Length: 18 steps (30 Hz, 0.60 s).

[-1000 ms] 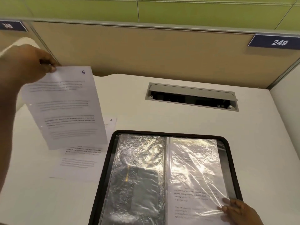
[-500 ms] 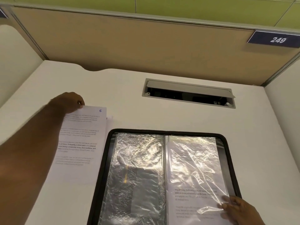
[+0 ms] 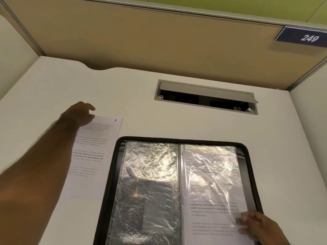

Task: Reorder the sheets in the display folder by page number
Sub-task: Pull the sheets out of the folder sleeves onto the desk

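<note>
A black display folder (image 3: 249, 167) lies open on the white desk. Its left sleeve (image 3: 150, 183) is crinkled clear plastic with no sheet in it. The right sleeve (image 3: 210, 183) holds a printed sheet. A loose sheet numbered 6 (image 3: 93, 156) lies flat on the desk left of the folder, on top of other paper. My left hand (image 3: 80, 114) hovers at that sheet's top left corner, fingers apart and holding nothing. My right hand (image 3: 260, 227) rests on the lower right corner of the right sleeve, fingers spread on the plastic.
A grey cable hatch (image 3: 206, 96) is set in the desk behind the folder. Beige partition walls (image 3: 159, 41) close off the back and sides, with a blue sign reading 249 (image 3: 304, 38) at the upper right.
My left hand lowered sheet 6 from the air onto the pile left of the folder, then let go of it. My right hand stayed on the right sleeve.
</note>
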Available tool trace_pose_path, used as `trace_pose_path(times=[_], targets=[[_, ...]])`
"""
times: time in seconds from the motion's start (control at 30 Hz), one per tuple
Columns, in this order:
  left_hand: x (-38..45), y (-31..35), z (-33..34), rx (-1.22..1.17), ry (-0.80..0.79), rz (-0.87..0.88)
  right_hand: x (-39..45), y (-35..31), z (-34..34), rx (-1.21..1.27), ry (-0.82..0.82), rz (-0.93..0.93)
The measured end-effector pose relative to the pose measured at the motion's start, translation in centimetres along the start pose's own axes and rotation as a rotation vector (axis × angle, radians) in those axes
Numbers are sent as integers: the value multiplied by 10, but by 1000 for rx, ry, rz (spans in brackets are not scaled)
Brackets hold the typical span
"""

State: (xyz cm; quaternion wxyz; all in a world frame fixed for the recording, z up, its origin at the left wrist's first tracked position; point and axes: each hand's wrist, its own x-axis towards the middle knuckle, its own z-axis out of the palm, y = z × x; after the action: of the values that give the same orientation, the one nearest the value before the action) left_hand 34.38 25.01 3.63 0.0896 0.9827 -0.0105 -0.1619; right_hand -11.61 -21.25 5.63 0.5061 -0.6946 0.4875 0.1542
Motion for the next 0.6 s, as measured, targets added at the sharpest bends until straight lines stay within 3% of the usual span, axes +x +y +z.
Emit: trace_pose_path(times=[0.17, 0.3, 0.43, 0.5, 0.6], targets=[[-79, 54, 11, -392, 76, 123, -15, -21, 2, 200, -199, -114], [-178, 124, 25, -816, -282, 205, -35, -53, 34, 187, -386, -299], [-255, 176, 34, -944, -677, 241, -52, -65, 89, -61, -435, -589], [-273, 187, 42, -902, -663, 253, -66, -66, 113, -58, -480, -699], [-281, 188, 58, -704, -441, 228, -79, -67, 122, -28, -659, -696]])
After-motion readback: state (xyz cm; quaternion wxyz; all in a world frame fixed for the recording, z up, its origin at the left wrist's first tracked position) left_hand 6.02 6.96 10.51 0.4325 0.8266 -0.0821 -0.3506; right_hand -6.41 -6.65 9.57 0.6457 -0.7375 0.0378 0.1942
